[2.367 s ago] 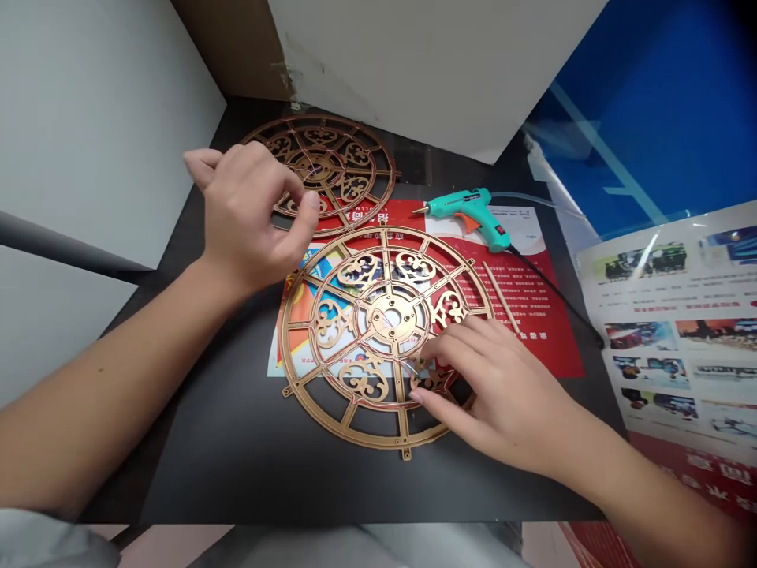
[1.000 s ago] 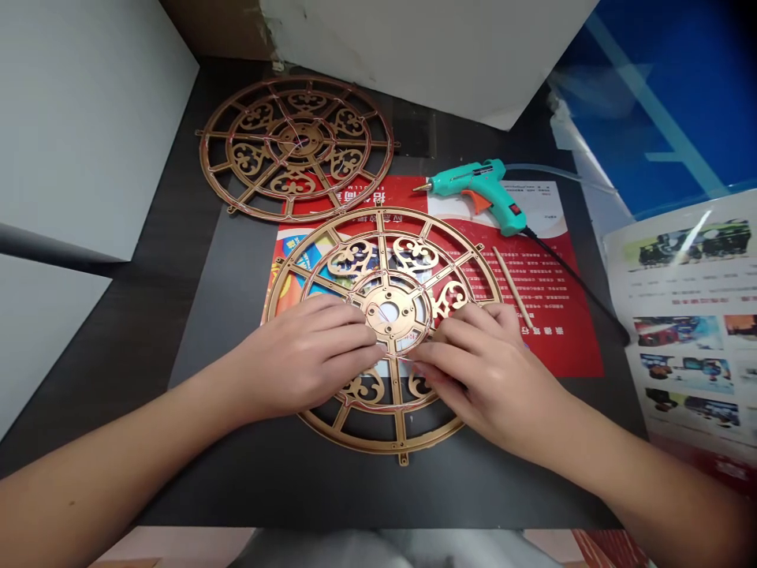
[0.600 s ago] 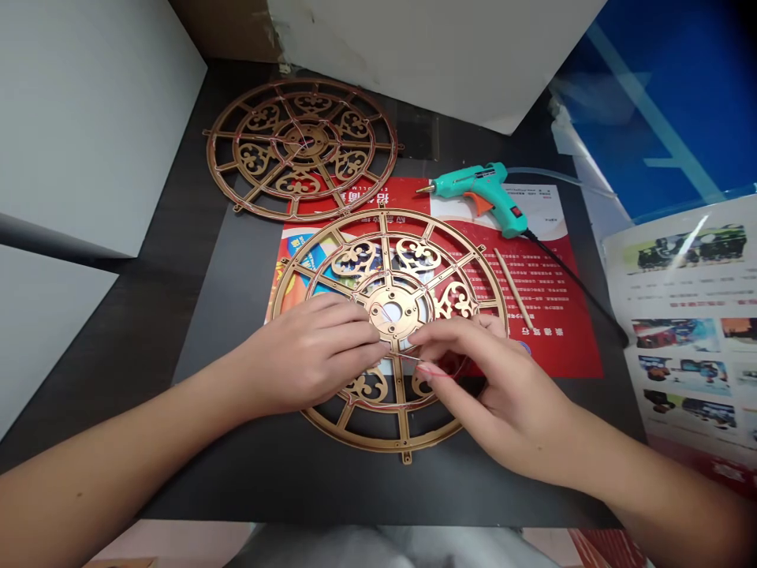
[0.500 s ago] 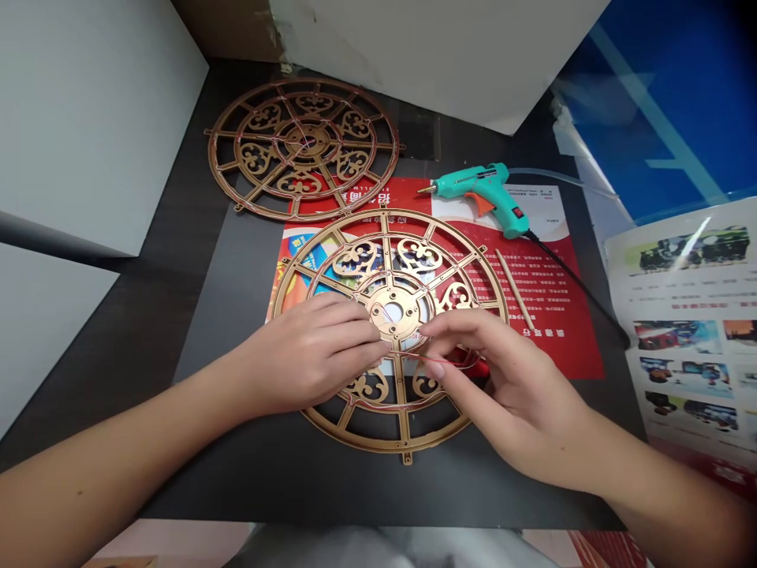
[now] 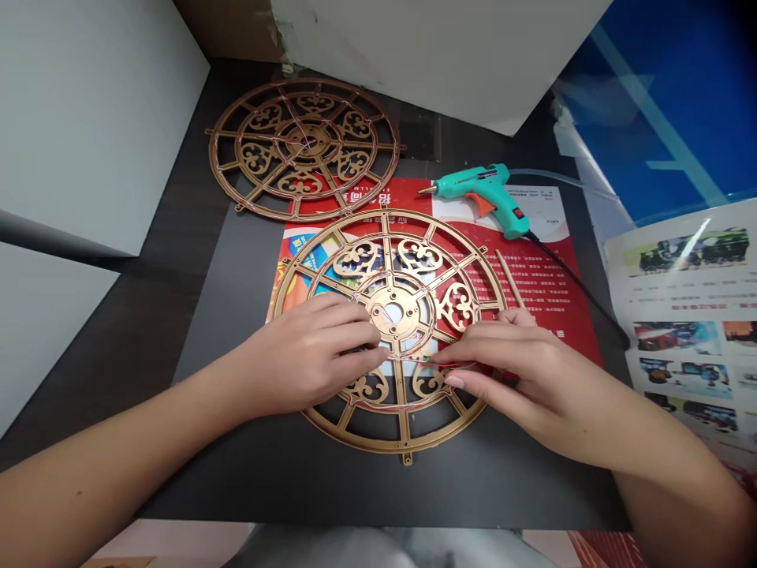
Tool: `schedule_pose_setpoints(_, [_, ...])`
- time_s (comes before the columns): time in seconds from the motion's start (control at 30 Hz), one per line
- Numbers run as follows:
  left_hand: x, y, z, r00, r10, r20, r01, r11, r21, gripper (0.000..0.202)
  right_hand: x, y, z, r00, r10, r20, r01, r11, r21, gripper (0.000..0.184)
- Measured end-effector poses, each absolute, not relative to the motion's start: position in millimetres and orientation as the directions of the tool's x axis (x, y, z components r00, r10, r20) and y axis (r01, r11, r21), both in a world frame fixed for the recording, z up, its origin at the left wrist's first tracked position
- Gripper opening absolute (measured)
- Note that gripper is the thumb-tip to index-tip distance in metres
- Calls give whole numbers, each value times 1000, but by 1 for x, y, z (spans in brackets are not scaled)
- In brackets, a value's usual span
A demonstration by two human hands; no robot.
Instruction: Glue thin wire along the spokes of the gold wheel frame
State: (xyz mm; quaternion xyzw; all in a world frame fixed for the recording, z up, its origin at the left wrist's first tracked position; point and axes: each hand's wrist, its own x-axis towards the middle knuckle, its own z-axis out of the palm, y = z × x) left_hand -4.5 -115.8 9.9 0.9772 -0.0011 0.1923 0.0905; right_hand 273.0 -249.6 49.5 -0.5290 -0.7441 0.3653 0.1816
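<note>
A round gold ornamental wheel frame (image 5: 405, 430) lies flat in front of me, with scrollwork between its spokes and thin wire along its rings. My left hand (image 5: 322, 355) rests over its left side, fingers curled together, tips at the thin reddish wire (image 5: 408, 360) below the hub. From there the wire runs right to my right hand (image 5: 514, 371), whose thumb and forefinger pinch it above the lower right scrollwork. The left fingertips' exact grip is hidden.
Behind on the left lies a second gold wheel frame (image 5: 242, 201) with wire. A teal glue gun (image 5: 482, 189) and a thin pale stick (image 5: 509, 276) lie on a red printed sheet (image 5: 568, 315). An illustrated leaflet (image 5: 680, 276) is at right. White boxes (image 5: 426, 55) stand behind.
My right hand has moved right and slightly down, its fingers drawn closer together. The wire between my hands lies straighter and nearer the ring. My left hand has stayed nearly still.
</note>
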Motion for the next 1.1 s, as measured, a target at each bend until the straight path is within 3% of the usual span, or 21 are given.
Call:
schedule_pose_setpoints(0.27, [-4,-117,11,928,32,372,-38,-983,181,21,269,-245,35,-329,944,-11,750,255,-610,22])
schedule_pose_setpoints(0.4, [-4,-119,11,938,41,345,-27,-981,190,20,269,-246,34,-328,944,34,751,283,-596,17])
schedule_pose_setpoints(0.57, [-4,-119,10,937,44,347,-25,-981,193,20,269,-248,32,-344,939,21,752,289,-592,23])
schedule_pose_setpoints(0.93, [-5,-119,8,933,43,357,-24,-983,180,19,270,-242,24,-351,910,221,867,405,-291,28])
schedule_pose_setpoints(1.1, [-4,-118,13,912,34,410,-40,-985,169,14,265,-239,20,-327,894,306,879,407,-248,31])
